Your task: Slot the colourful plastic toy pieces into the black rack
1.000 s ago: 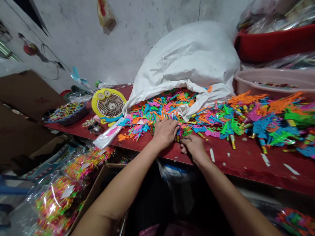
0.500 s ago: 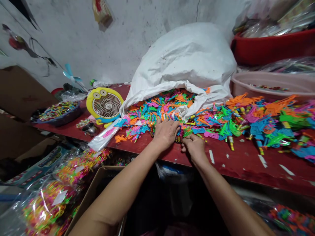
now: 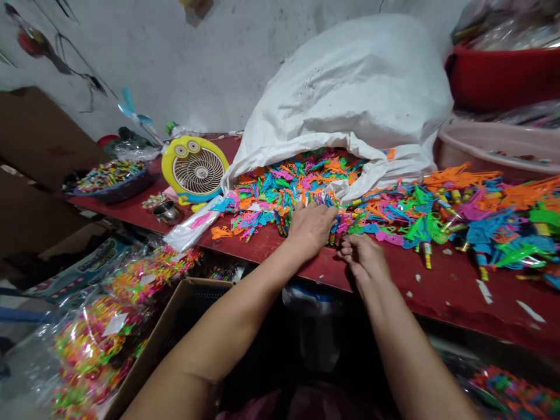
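Note:
My left hand (image 3: 310,229) lies over a tight row of small plastic toys (image 3: 285,217) near the front edge of the table. Its fingers curve over the row and press on it. At the right end of that row is my right hand (image 3: 362,256), fingers curled together close to the tabletop; anything inside them is hidden. Behind both hands, a heap of orange, blue, green and pink toys (image 3: 297,175) spills from the mouth of a large white sack (image 3: 350,87). More toys (image 3: 424,224) with yellow striped tubes spread to the right.
The red table (image 3: 394,286) bears a yellow fan (image 3: 199,169), a metal cup (image 3: 167,213), a flat plastic bag (image 3: 190,230) and a purple basin (image 3: 109,189). A pink basin (image 3: 455,140) and red basin (image 3: 503,76) stand at the right. Bagged toys (image 3: 94,332) and a cardboard box (image 3: 170,315) are below.
The view has shifted, so things appear farther right and slightly higher or lower. My left hand still lies on the row; my right hand has drawn slightly away from it.

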{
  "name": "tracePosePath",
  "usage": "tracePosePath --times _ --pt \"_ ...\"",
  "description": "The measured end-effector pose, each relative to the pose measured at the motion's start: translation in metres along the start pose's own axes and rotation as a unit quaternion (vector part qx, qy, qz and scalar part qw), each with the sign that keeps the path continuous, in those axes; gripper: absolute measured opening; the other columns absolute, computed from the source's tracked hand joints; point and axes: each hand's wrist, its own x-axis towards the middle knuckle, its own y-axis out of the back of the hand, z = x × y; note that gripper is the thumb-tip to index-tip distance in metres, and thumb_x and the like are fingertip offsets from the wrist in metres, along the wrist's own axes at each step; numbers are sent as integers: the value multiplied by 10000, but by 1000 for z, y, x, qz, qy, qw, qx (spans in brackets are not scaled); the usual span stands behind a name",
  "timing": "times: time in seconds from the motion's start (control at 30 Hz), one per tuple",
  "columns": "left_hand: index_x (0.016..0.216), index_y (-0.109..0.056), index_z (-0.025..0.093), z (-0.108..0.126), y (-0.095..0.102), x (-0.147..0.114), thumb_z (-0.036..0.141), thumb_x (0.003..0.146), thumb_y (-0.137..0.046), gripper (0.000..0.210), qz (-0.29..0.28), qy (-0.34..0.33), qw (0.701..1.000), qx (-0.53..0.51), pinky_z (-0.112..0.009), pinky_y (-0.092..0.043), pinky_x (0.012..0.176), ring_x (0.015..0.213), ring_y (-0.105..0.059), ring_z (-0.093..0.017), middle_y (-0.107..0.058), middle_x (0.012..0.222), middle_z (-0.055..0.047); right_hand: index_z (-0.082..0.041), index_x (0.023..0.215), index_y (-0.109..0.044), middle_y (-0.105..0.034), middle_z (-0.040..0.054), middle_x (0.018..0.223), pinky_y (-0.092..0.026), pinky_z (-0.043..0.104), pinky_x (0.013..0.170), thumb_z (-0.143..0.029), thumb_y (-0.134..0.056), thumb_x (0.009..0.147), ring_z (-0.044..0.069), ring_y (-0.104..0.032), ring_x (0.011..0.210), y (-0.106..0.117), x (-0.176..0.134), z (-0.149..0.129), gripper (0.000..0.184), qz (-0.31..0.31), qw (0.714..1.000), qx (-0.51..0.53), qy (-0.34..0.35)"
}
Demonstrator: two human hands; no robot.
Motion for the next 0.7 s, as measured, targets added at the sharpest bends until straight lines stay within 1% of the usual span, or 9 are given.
tracePosePath --times 0.17,0.2,0.3,0.37,0.4,0.47,0.53,0.6,0.7 --pt "1051 -581 228 2 -1 2 331 1010 -426 191 3 -7 1000 -8 -399 -334 824 939 -587 -243 -690 954 -41 -187 619 -528 -554 -49 445 -409 190 323 -177 -650 515 73 -452 314 0 -5 1 160 20 998 -38 54" --pt "1050 -581 228 2 -1 2 337 1009 -429 191 3 -8 1000 -9 -398 -334 824 942 -586 -244 -691 953 -40 -185 616 -531 -555 -50 446 -416 192 327 -171 -651 508 70 -446 314 1 -4 0 162 17 998 -38 49" --pt "1046 -580 226 3 -1 2 345 1007 -437 190 3 -8 1000 -12 -399 -338 827 947 -587 -245 -690 948 -36 -180 612 -532 -536 -61 438 -468 206 373 -148 -646 496 56 -433 323 3 -2 -4 167 16 1000 -7 5" --pt "1049 -580 223 5 -1 4 341 1008 -432 193 -1 -8 1000 -13 -403 -343 832 947 -588 -246 -690 950 -40 -182 612 -523 -527 -67 433 -470 207 383 -147 -634 508 57 -435 321 3 -3 -3 156 25 1000 2 6" --pt "1047 -581 221 6 0 5 339 1010 -426 198 -5 -8 1000 -14 -406 -345 833 949 -589 -249 -689 951 -43 -184 618 -524 -532 -66 435 -456 202 373 -156 -632 524 63 -444 320 2 -5 -2 145 31 999 -9 25" --pt "1044 -585 219 7 1 6 343 1011 -418 210 -10 -11 1000 -16 -412 -350 836 954 -589 -256 -689 959 -49 -186 628 -538 -547 -56 437 -416 191 346 -175 -632 555 80 -469 317 3 -10 3 120 35 994 -63 83" --pt "1042 -587 219 8 2 6 340 1007 -425 204 -10 -14 1000 -15 -414 -352 840 958 -588 -260 -690 967 -50 -181 637 -560 -565 -44 444 -404 187 342 -184 -639 568 93 -497 327 6 -13 5 104 25 986 -108 123" --pt "1042 -586 219 7 1 5 341 1003 -437 196 -6 -16 1000 -13 -410 -353 847 959 -587 -255 -690 966 -47 -179 629 -563 -572 -41 451 -426 196 356 -184 -653 554 92 -499 330 11 -12 3 118 13 989 -93 113" --pt "1046 -583 221 7 0 4 360 1004 -436 207 1 -16 1000 -14 -408 -353 849 954 -586 -250 -690 957 -42 -180 623 -551 -568 -52 462 -466 218 373 -175 -680 519 76 -469 326 15 -6 -4 166 20 998 -15 55"
